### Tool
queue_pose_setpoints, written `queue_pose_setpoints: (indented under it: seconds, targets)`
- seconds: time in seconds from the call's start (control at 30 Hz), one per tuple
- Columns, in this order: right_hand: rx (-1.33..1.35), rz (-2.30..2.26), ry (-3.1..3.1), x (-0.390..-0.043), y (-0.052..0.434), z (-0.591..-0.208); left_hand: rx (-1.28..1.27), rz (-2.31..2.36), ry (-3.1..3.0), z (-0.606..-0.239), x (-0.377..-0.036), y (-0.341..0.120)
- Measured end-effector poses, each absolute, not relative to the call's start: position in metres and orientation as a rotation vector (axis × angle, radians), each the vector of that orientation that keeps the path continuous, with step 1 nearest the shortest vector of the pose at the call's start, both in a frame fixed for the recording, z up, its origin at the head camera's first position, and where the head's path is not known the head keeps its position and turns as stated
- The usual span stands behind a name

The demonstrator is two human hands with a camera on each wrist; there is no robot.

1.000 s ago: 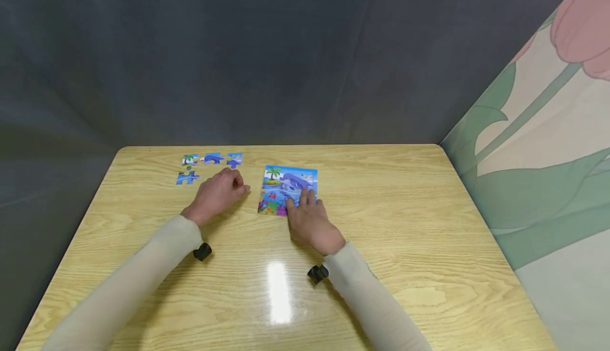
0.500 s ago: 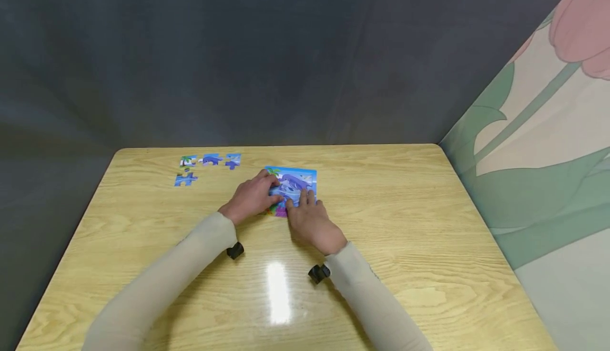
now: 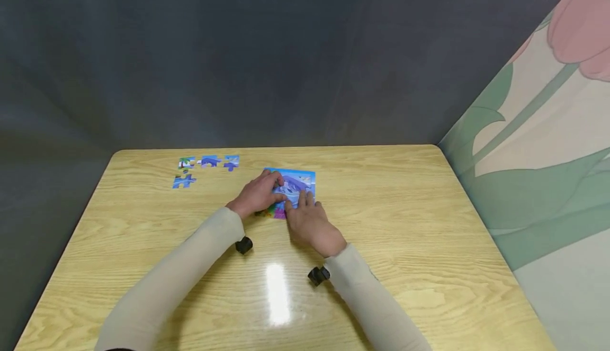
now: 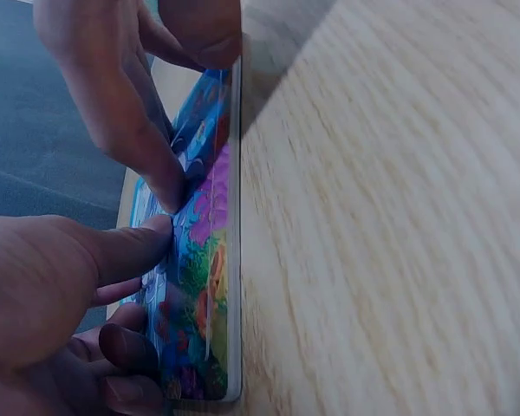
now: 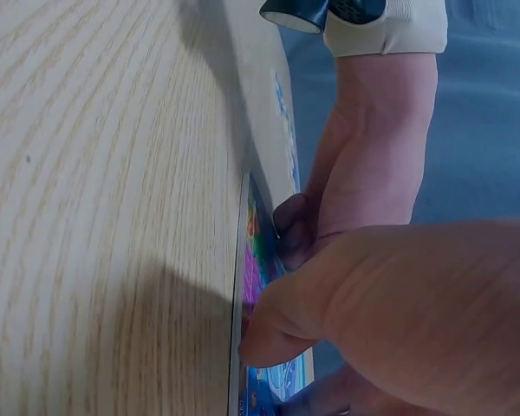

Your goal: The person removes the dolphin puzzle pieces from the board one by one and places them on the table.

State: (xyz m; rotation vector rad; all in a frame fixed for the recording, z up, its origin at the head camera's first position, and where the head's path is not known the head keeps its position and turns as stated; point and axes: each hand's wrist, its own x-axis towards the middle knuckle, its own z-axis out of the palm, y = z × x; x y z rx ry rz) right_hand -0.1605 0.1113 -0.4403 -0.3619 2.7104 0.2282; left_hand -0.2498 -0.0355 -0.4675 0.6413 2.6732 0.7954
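two hands meet on a colourful jigsaw puzzle board (image 3: 299,184) lying flat on a pale wooden table (image 3: 405,224). the left hand (image 3: 257,195) comes in from the board's left edge, fingers curled down, and the left wrist view shows thumb and fingertip (image 4: 169,186) pressed onto the printed surface as if pinching at a piece; whether a piece is actually lifted cannot be told. the right hand (image 3: 310,221) lies just beside it on the board's near edge, fingers fairly straight and pressing the picture flat, holding nothing; in the right wrist view its thumb tip (image 5: 264,342) bears on the purple corner of the board (image 5: 251,286). the two hands touch or nearly touch over the lower left part of the picture, and the dolphin scene shows beyond the fingertips. well to the left of the left hand, near the table's far edge, lie four loose puzzle pieces (image 3: 206,161), three in a row and one in front. a small black camera (image 3: 244,245) sits under each wrist on the beige sleeves (image 3: 190,266).
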Motion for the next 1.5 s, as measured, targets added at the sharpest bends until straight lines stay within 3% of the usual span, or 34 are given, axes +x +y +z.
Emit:
queue_pose_setpoints:
  seconds: [1.5]
  targets:
    - [-0.367,0.14,2.75,-0.159,0.119,-0.448,0.483,0.819,2.767,-0.473,-0.25,-0.022]
